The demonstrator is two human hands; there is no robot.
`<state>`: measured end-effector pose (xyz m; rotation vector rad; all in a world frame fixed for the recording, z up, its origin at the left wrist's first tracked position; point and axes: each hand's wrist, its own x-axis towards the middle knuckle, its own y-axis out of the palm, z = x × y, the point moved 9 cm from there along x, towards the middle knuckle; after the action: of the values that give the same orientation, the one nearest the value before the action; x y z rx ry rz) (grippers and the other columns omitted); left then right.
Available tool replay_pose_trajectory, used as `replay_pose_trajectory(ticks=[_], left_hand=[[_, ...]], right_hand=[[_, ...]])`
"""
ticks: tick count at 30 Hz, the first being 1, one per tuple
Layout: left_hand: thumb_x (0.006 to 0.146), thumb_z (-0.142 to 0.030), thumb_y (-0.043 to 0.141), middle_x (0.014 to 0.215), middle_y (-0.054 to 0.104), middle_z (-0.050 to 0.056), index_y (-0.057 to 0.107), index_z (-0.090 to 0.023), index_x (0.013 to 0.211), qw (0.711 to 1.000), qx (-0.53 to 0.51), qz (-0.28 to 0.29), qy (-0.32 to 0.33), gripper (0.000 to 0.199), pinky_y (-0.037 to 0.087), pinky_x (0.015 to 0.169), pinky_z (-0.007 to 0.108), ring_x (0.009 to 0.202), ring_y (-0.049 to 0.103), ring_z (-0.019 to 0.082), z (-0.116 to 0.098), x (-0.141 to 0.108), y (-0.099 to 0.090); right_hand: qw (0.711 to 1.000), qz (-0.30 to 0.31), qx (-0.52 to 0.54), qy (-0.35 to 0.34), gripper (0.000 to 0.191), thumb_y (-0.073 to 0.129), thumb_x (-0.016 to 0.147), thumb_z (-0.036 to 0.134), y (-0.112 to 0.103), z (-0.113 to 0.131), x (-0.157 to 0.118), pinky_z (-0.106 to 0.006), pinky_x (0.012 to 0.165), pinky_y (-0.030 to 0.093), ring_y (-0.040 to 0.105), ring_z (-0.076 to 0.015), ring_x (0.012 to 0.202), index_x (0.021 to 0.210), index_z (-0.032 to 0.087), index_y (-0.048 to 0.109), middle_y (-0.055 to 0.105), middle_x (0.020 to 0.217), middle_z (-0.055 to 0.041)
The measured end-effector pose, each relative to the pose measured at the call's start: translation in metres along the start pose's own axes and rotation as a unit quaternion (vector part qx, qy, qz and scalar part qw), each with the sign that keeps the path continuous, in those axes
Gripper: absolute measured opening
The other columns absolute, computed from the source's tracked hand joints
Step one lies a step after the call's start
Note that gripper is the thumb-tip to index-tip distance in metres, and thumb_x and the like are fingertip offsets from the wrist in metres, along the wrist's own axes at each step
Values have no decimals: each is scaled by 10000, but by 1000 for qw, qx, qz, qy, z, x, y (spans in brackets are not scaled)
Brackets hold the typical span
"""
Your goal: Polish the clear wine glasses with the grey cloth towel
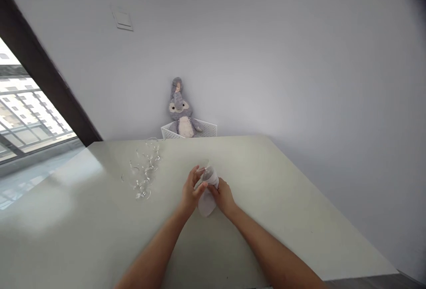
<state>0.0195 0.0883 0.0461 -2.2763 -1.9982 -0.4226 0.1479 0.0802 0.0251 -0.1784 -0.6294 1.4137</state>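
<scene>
In front of me, over the middle of the table, both hands meet at a clear, glass-like cup (210,175) with a white cloth (207,205) around it. My left hand (192,191) has its fingers curled at the cup's left side, thumb pressed near the rim. A faint clear part shows just beyond its fingertips; its exact shape is hard to make out. My right hand (223,195) closes on the white cloth against the cup's right side. The cloth's lower end hangs between my wrists.
Several clear glass-like pieces (144,178) stand or lie in a group on the pale table (282,218), left of my hands. Behind the far edge, a grey plush toy (184,113) sits in a white perforated basket (209,130) against the wall. A window is at left.
</scene>
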Motion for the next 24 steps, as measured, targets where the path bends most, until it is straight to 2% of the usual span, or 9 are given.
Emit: replay_pose_trajectory(ticks=[3,5,9,12,15,17,20,22,24], left_hand=[[627,-363,690,1143,551,159,432,-177,1097,996,-62,-31,-52,568,424,866,399,1042,534,255,6,-2,-3],[625,-349,694,1123,558,164,431,-172,1059,993,-83,-63,-59,538,430,858,406,1021,548,253,4,-3,-8],[641,-337,685,1142,532,154,399,-183,1035,985,-124,-122,-22,511,433,862,406,1040,539,249,-4,-6,-16],[653,-318,682,1163,513,135,394,-199,1016,979,-137,-149,-1,478,437,864,394,1060,526,244,-6,-9,-19],[674,-300,671,1178,498,119,394,-211,1010,976,-132,-167,33,445,423,888,396,1083,509,238,-12,-11,-23],[687,-302,662,1185,489,116,391,-217,1012,975,-132,-174,45,431,417,896,409,1088,505,237,-14,-12,-25],[694,-310,655,1203,464,122,380,-228,1027,976,-145,-157,46,440,430,880,430,1089,503,248,-14,-12,-21],[697,-315,651,1204,452,122,377,-233,1026,976,-148,-152,56,436,443,865,431,1089,502,254,-17,-13,-19],[707,-320,640,1197,450,117,380,-235,1025,975,-135,-162,77,420,448,861,427,1093,498,253,-24,-14,-22]], right_hand=[[987,36,-140,-74,180,464,816,288,10,17,-5,-293,693,372,525,-187,755,832,153,581,617,776,-63],[971,39,-209,-106,167,467,817,273,10,25,-7,-311,721,363,510,-202,802,860,157,580,616,807,-69],[953,0,-269,-139,314,466,799,193,-1,36,-9,-374,832,323,461,-236,949,1109,183,516,568,1087,-92],[968,-18,-228,-104,401,414,804,158,-9,27,-5,-367,848,330,458,-235,997,1203,169,448,517,1186,-101],[993,-12,-115,-10,317,320,859,241,-12,3,1,-323,770,387,525,-205,894,1081,154,528,597,1023,-98],[999,0,-23,30,339,301,871,338,-7,-8,3,-302,719,408,552,-193,817,976,152,564,623,904,-83],[995,20,94,22,338,358,848,394,2,-9,3,-279,703,421,558,-180,832,1001,153,539,623,935,-71],[994,43,100,23,326,362,847,382,10,-8,1,-273,670,425,561,-173,798,990,150,541,629,917,-67],[997,79,17,8,318,381,840,385,17,-2,-3,-287,658,414,552,-178,750,901,145,580,636,826,-68]])
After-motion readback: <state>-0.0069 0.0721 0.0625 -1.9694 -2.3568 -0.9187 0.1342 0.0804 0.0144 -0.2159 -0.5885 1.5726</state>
